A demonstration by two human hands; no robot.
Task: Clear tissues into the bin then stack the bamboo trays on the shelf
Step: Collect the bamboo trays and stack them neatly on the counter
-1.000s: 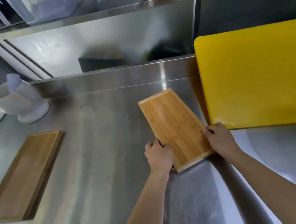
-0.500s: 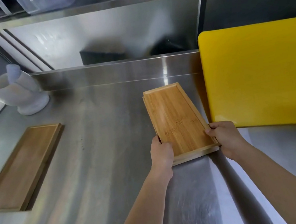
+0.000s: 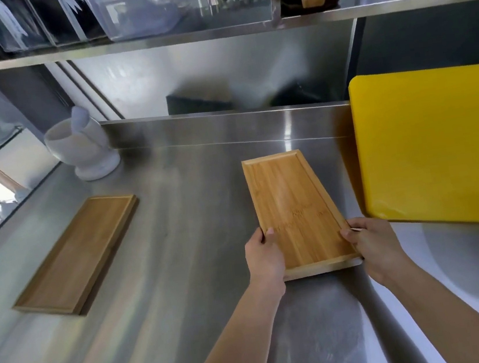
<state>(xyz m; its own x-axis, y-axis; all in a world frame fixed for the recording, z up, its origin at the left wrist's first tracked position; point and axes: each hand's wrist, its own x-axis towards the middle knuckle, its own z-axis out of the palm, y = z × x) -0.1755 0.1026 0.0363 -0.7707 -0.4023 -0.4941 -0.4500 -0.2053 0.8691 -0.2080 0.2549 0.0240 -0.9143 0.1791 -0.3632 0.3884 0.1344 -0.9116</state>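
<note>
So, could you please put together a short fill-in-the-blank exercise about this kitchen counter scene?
1. The bamboo tray is gripped by ____ hands, the left hand and the right hand.
2. The cutting board to its right is ____ in colour.
3. A second bamboo tray lies flat on the steel ____.
4. The white mortar stands in the counter's far ____ corner.

Missing words: two; yellow; counter; left

we see a honey-brown, straight-grained bamboo tray point(image 3: 293, 207), a duller brown tray point(image 3: 77, 254) at nine o'clock, a plain yellow board point(image 3: 437, 146) at three, a white mortar point(image 3: 85, 150), a brushed grey worktop point(image 3: 184, 280).
</note>
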